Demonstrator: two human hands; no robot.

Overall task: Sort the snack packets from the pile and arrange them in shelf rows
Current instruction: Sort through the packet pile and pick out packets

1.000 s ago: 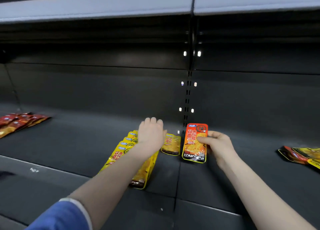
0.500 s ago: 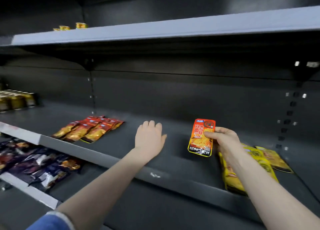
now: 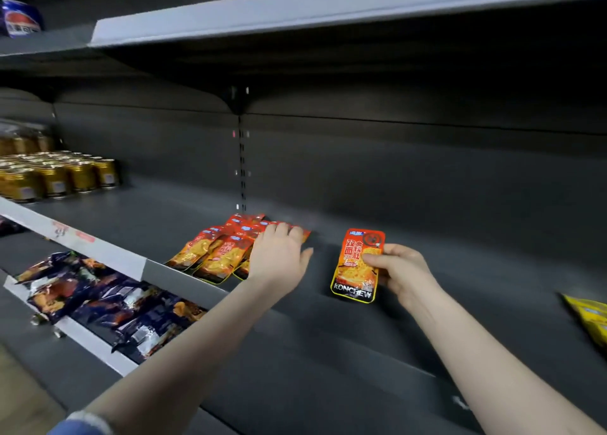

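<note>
My right hand (image 3: 399, 269) pinches a red-orange KONCHEW snack packet (image 3: 356, 265) by its right edge and holds it upright just above the dark shelf (image 3: 427, 270). To its left lies a row of matching red-orange packets (image 3: 223, 247), overlapping on the same shelf. My left hand (image 3: 279, 254) lies flat, fingers straight, over the right end of that row. At the far right edge, yellow packets (image 3: 588, 316) lie on the shelf.
Gold cans (image 3: 59, 175) stand in rows at the shelf's far left. Dark snack bags (image 3: 98, 300) fill the lower shelf at left. A grey shelf board (image 3: 328, 11) overhangs above, and a blue packet (image 3: 19, 17) sits at top left.
My view and both hands have shifted left along the shelf, from the yellow packets to the red-orange row. My left hand now rests over that row; my right still holds the same packet.
</note>
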